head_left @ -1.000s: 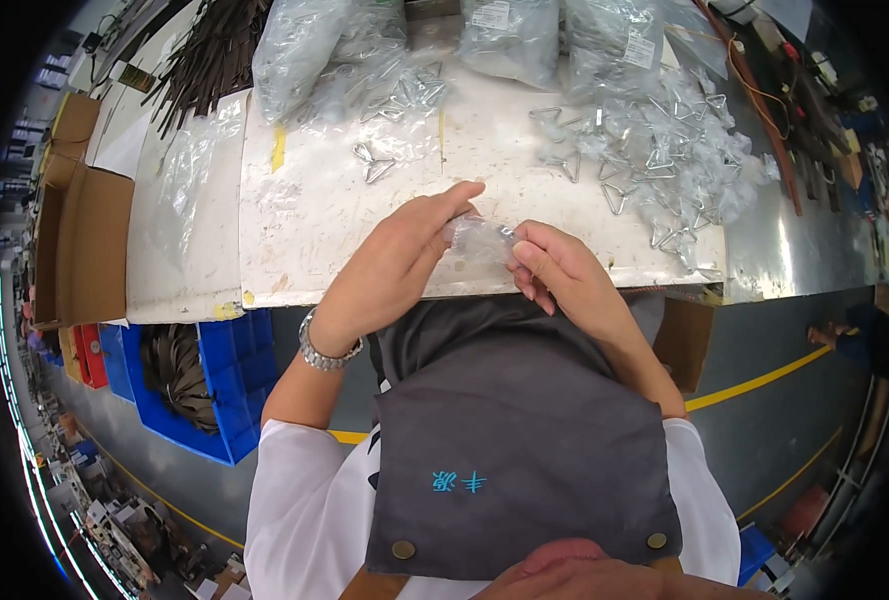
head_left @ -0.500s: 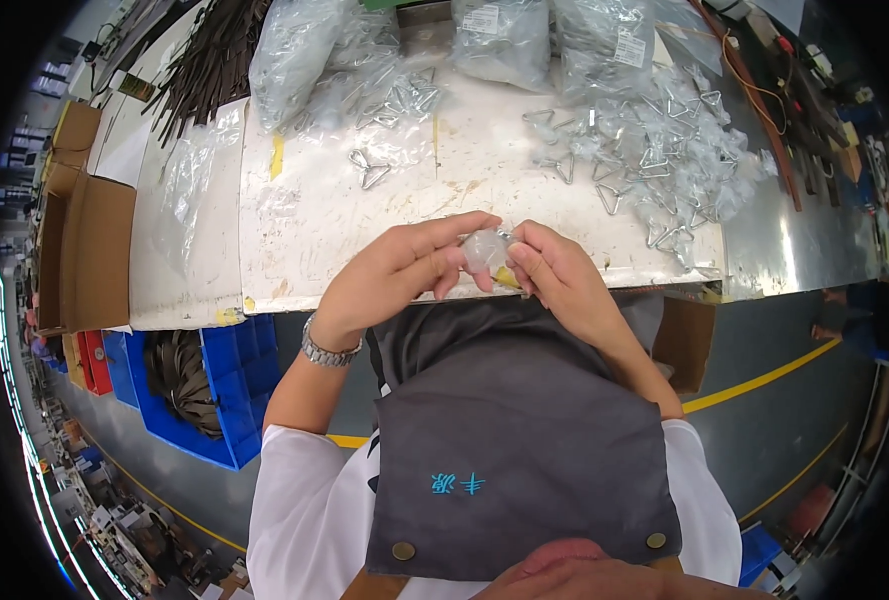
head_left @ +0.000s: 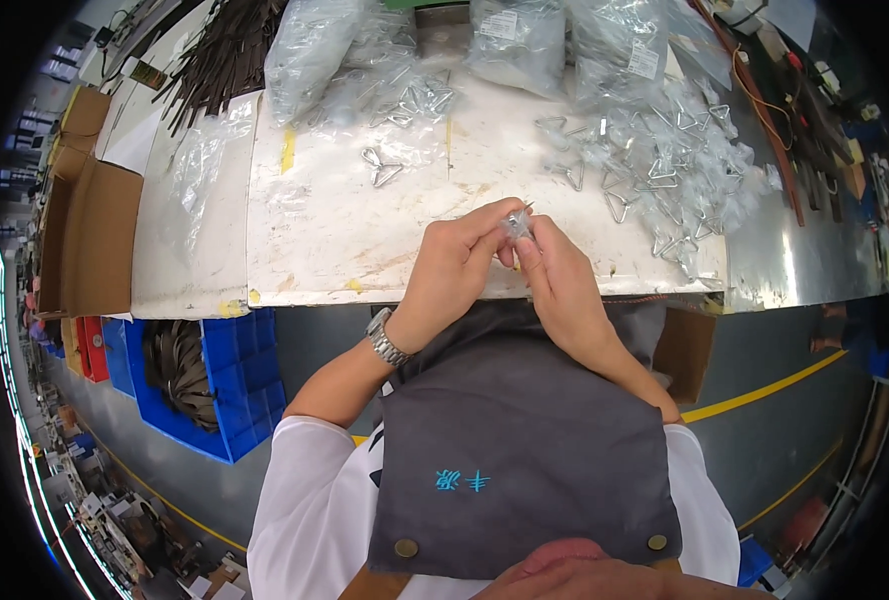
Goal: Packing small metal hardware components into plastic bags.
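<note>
The small clear plastic piece (head_left: 517, 224) is up between the fingertips of both hands, over the near part of the pale bench top (head_left: 335, 230), though how high above it I cannot tell; the left hand (head_left: 457, 258) is closed in a pinch on its left side, thumb and forefinger drawn together, and the right hand (head_left: 565, 275) pinches it from the right, the two sets of fingertips almost meeting; for good handling, one pinch should probably act as a firm anchor while the other does the fine work, with light pressure so that the thin film does not tear, and with the wrists low over the bench so that anything slipping lands there; the piece is bunched and mostly covered by fingers, so its long axis is hard to read; a thin, pointed tip sticks out past the fingertips, away from the person and slightly to the right; farther off lie a loose bent-wire metal piece (head_left: 379, 168), left of the hands, and a heap of plastic-wrapped metal triangles (head_left: 680, 165) to the right.
</note>
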The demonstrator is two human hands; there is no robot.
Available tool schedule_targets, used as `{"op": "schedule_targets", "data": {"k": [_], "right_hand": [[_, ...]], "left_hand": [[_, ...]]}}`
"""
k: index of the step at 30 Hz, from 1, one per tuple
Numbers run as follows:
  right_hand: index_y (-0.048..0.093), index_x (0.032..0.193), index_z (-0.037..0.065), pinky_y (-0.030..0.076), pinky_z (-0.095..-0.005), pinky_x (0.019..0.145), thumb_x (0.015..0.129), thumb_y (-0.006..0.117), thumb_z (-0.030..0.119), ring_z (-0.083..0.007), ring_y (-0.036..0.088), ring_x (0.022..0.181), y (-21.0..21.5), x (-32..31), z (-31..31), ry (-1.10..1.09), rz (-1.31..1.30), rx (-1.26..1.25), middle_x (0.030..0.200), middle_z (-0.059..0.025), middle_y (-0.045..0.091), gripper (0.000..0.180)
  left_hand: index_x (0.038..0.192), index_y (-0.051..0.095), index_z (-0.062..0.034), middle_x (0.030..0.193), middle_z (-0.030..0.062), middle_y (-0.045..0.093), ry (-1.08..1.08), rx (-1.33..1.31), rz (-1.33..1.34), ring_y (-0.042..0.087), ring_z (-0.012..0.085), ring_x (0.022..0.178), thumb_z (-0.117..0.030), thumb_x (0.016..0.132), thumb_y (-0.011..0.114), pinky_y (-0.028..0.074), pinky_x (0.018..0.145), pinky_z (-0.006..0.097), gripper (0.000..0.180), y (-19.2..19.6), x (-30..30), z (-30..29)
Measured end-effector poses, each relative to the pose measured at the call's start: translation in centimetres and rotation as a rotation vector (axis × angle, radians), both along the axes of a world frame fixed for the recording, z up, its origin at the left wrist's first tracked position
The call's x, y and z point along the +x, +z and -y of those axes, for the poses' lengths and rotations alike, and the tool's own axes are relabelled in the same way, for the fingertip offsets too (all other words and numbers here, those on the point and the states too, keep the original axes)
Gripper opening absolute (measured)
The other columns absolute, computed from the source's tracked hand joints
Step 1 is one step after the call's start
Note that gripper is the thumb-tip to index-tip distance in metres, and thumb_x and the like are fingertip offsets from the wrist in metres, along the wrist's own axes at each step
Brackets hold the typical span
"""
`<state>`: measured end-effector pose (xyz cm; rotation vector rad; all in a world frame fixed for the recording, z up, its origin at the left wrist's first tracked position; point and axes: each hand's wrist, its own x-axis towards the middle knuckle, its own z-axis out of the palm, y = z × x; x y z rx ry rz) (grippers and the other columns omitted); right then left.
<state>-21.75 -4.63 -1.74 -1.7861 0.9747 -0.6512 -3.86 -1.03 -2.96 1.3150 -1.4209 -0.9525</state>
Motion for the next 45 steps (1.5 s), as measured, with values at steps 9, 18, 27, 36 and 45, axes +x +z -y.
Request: {"op": "schedule_targets", "data": {"k": [9,18,27,36,45], "right_hand": [[0.065,0.136,0.000,0.053,-0.0326,0.070,0.109,0.059,0.024,-0.0169,0.066,0.069,3.9,-7.1,11.3,-0.520,-0.129,-0.443,0.113,-0.0153,0.072,0.037],[0.062,0.143,0.008,0.058,-0.0323,0.073,0.102,0.068,0.009,-0.0224,0.072,0.088,2.0,-3.3,8.0,-0.248,-0.056,-0.464,0.149,-0.0167,0.060,0.042],[0.068,0.130,0.004,0.061,-0.0331,0.074,0.100,0.069,0.007,-0.0246,0.074,0.090,-1.4,-0.2,3.6,0.104,-0.016,-0.150,0.140,-0.0141,0.066,0.030],[0.065,0.133,0.000,0.056,-0.0274,0.065,0.097,0.078,0.017,-0.0157,0.071,0.082,-0.1,1.8,6.1,0.102,0.281,0.227,0.115,-0.0125,0.074,0.042],[0.072,0.106,0.000,0.055,-0.0261,0.063,0.097,0.078,0.015,-0.0120,0.068,0.071,-2.5,1.6,6.1,0.053,0.454,0.550,0.089,-0.0054,0.073,0.018]], "left_hand": [[0.122,0.072,-0.0019,0.091,0.0079,0.076,0.116,0.015,0.403,0.066,0.0128,0.078,-0.010,0.097,0.072,0.051,0.071,0.028,0.026,1.1,7.8,1.7],[0.103,0.059,-0.0004,0.099,0.0168,0.063,0.100,-0.027,1.333,0.071,0.0321,0.081,-0.002,0.088,0.066,0.057,0.068,0.042,0.016,-0.8,11.9,3.0],[0.096,0.057,-0.0008,0.097,0.0182,0.065,-0.188,-0.148,1.484,0.069,0.0309,0.075,0.001,0.084,0.064,0.055,0.063,0.042,0.014,0.3,13.5,4.6],[0.103,0.063,-0.0006,0.084,0.0037,0.072,-0.273,0.297,-0.015,0.053,0.0056,0.066,-0.008,0.095,0.068,0.041,0.059,0.023,0.012,4.4,9.8,3.0],[0.112,0.068,0.0025,0.087,0.0018,0.070,0.006,0.305,-0.506,0.044,0.0007,0.052,-0.014,0.103,0.069,0.033,0.046,0.019,0.019,0.1,5.8,3.5]]}}
